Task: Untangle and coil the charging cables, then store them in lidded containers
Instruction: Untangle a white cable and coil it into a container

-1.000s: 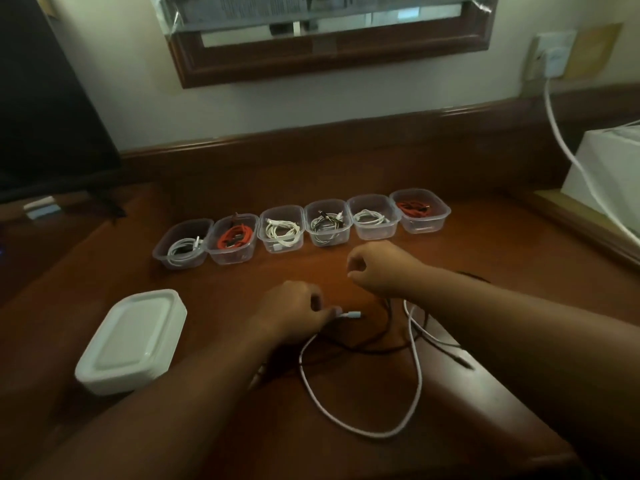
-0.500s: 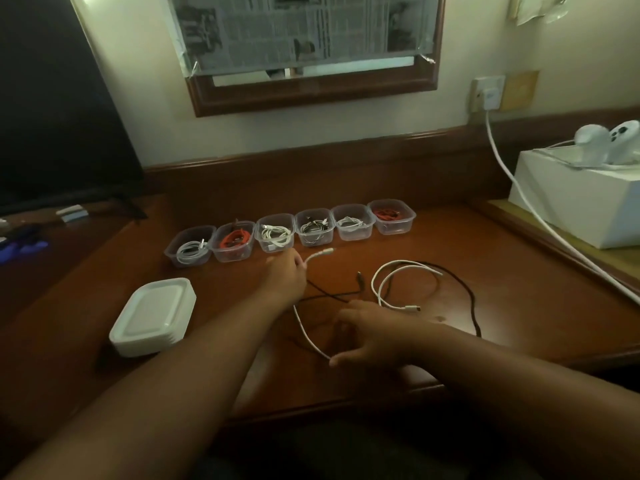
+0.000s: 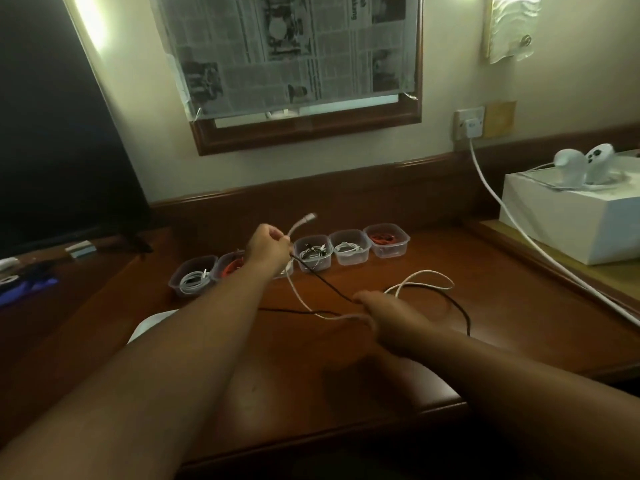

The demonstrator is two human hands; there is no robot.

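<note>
My left hand [image 3: 268, 245] is raised above the row of clear containers [image 3: 348, 251] and pinches a white cable [image 3: 300, 295] near its plug end, which sticks up to the right. The same cable drops and runs to my right hand [image 3: 388, 318], which grips it low over the desk; the hand is blurred. A black cable [image 3: 457, 308] lies tangled with the white one and loops to the right. Several containers hold coiled white, red and dark cables. The stack of white lids [image 3: 147, 325] is mostly hidden behind my left forearm.
A white box [image 3: 568, 216] with white controllers on top stands on a side surface at right. A thick white power cord [image 3: 519, 233] runs from the wall socket across the desk's right edge. A dark screen [image 3: 59, 133] stands at the left. The wooden desk [image 3: 346, 375] stretches toward me.
My left hand has lifted the white cable's plug end higher, above the containers. My right hand has slid along the cable and lifted it off the desk. The view has tilted up.
</note>
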